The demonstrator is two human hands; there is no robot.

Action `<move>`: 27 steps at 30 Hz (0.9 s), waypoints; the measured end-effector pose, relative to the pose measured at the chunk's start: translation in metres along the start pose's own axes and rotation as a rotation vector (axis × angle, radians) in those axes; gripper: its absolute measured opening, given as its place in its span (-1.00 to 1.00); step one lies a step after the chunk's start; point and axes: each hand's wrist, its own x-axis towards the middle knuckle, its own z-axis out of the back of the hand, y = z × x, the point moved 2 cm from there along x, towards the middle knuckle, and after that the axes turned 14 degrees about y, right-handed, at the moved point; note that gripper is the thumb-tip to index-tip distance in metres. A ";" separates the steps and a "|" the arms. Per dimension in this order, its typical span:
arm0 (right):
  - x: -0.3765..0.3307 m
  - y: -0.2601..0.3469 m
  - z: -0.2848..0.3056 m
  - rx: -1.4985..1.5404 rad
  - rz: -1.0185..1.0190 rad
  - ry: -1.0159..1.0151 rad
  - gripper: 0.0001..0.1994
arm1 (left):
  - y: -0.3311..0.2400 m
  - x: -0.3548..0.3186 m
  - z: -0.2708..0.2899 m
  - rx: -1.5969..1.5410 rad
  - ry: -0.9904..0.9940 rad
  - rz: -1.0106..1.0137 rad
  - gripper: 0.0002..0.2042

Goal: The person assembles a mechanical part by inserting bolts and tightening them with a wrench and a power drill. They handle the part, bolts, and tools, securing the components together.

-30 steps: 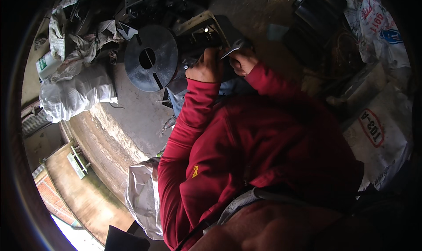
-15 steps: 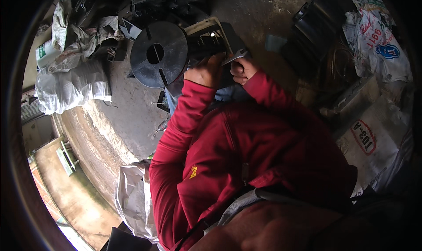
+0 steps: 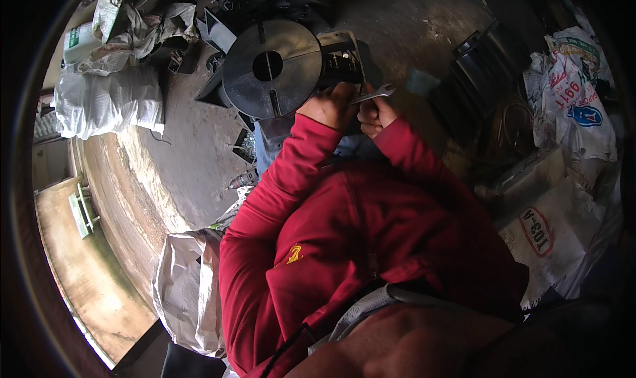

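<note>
A round dark metal disc (image 3: 271, 70) with a centre hole sits on a machine part on the concrete floor. Beside it is a dark block-shaped housing (image 3: 341, 60). My left hand (image 3: 331, 105) rests against the lower edge of that housing, fingers curled on it. My right hand (image 3: 376, 113) is closed around a silver open-ended spanner (image 3: 375, 94), whose jaw points up and right, close to the housing. Both arms are in red sleeves.
White sacks (image 3: 109, 100) lie at the left, another crumpled sack (image 3: 185, 292) at the lower left. Printed sacks (image 3: 570, 93) and a dark drum (image 3: 490, 67) stand at the right. A small tool (image 3: 242, 179) lies on the concrete (image 3: 185, 153). A raised curved edge runs down the left.
The view has shifted, so the disc and hands sit lower and more central. Both hands stay at the housing, the right one still holding the spanner.
</note>
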 end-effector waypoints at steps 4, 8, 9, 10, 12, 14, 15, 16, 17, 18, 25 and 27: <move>0.003 0.005 0.012 0.152 -0.037 0.041 -0.76 | -0.005 -0.002 0.004 0.021 -0.028 0.004 -0.83; 0.008 0.004 0.022 0.260 -0.074 0.058 -0.78 | -0.003 -0.002 -0.001 0.072 -0.106 -0.021 -0.82; 0.006 0.005 0.019 0.268 -0.068 0.018 -0.79 | -0.003 -0.002 -0.001 0.065 -0.099 -0.017 -0.82; 0.004 0.006 0.015 0.277 -0.062 -0.023 -0.81 | -0.002 -0.003 -0.001 0.059 -0.092 -0.013 -0.82; 0.002 0.007 0.014 0.274 -0.058 -0.044 -0.82 | -0.002 -0.003 0.000 0.045 -0.090 -0.018 -0.82; 0.002 0.005 0.020 0.250 -0.063 -0.007 -0.81 | -0.002 -0.003 0.002 0.030 -0.101 -0.035 -0.81; 0.002 0.004 0.022 0.239 -0.031 0.006 -0.80 | -0.001 -0.003 0.002 0.022 -0.098 -0.042 -0.81; 0.002 0.002 0.023 0.227 0.001 0.019 -0.80 | -0.001 -0.004 0.002 0.014 -0.095 -0.049 -0.80; 0.002 0.000 0.023 0.216 0.033 0.032 -0.79 | -0.001 -0.004 0.002 0.005 -0.092 -0.057 -0.80; 0.002 -0.003 0.023 0.153 0.088 -0.031 -0.79 | -0.001 -0.004 0.002 0.017 -0.081 -0.047 -0.80; -0.010 -0.013 -0.024 -0.170 0.231 -0.413 -0.80 | 0.003 -0.003 -0.006 0.042 -0.089 -0.012 -0.79; -0.011 -0.014 -0.028 -0.169 0.246 -0.434 -0.80 | 0.002 -0.003 -0.005 0.042 -0.106 -0.013 -0.79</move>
